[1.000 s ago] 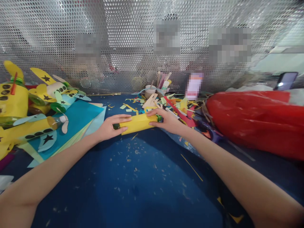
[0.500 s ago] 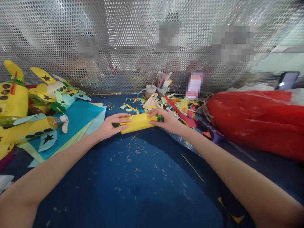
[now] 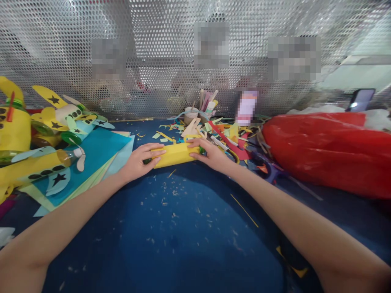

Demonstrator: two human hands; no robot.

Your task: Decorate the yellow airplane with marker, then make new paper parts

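Observation:
A plastic bottle wrapped in yellow paper (image 3: pixel 177 156) lies sideways on the blue table (image 3: pixel 171 244), with a bit of green showing at its right end. My left hand (image 3: pixel 143 160) is closed on its left end, thumb in front and fingers over the top. At the other end my right hand (image 3: pixel 210 154) grips it the same way. Just behind the bottle are paper scraps (image 3: pixel 189 129) in several colours. Part of each bottle end is hidden by my hands.
Paper-covered bottle planes (image 3: pixel 45 165) and stacked coloured sheets (image 3: pixel 104 148) are at left. A red plastic bag (image 3: pixel 317 150) bulges at right, near purple-handled scissors (image 3: pixel 270 173). Cups with sticks (image 3: pixel 192 115) stand by the perforated metal screen (image 3: pixel 159 49); people show dimly behind it.
The paper's front edge, which hung a little loose below the bottle, now lies closer around it. Both hands keep their hold; the whole view has shifted slightly.

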